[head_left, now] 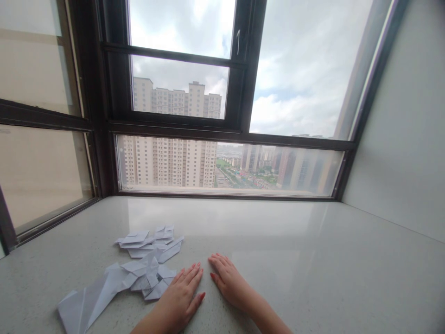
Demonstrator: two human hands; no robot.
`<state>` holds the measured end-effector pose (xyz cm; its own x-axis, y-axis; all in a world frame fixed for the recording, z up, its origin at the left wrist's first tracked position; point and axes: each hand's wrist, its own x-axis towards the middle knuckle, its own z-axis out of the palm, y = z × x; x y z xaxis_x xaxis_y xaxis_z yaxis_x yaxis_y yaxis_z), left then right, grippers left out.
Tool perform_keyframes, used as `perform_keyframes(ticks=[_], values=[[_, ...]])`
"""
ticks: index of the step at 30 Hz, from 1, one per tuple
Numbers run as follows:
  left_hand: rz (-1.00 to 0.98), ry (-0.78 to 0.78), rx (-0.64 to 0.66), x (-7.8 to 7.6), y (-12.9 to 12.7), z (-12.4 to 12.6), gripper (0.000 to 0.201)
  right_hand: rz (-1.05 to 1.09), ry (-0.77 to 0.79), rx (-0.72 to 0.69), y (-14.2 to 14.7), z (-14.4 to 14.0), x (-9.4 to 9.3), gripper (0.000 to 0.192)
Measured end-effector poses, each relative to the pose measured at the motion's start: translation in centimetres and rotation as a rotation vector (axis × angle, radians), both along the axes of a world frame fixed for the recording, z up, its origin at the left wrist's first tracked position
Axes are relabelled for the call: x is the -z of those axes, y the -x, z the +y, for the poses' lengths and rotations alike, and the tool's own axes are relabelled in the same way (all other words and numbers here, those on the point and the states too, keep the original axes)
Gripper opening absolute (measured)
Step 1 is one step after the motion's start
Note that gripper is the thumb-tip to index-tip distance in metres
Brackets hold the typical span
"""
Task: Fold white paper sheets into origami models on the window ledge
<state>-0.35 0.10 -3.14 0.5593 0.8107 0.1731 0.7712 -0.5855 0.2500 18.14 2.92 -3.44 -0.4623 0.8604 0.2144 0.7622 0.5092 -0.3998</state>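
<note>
My left hand (182,294) lies flat, palm down, on the pale speckled sill (313,260), its fingers stretched out and holding nothing. Its outer side is close to a pile of folded white papers (148,273); whether they touch I cannot tell. A short gap to the right, my right hand (227,280) also rests palm down with fingers extended and nothing in it. Behind the near pile sits a second group of folded papers (149,243). A larger creased paper (88,297) stretches toward the front left.
A dark window frame (225,132) bounds the sill at the back, with side panes on the left. The white wall (406,130) closes off the right. Tall buildings (170,160) show outside through the glass.
</note>
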Motion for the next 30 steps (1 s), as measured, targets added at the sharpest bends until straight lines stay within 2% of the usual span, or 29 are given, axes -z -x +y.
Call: perform_keyframes(ticks=[30], values=[[0.005, 0.041, -0.004, -0.88, -0.07, -0.36, 0.05, 0.04, -0.005, -0.008, -0.08, 0.23, 0.35, 0.038]])
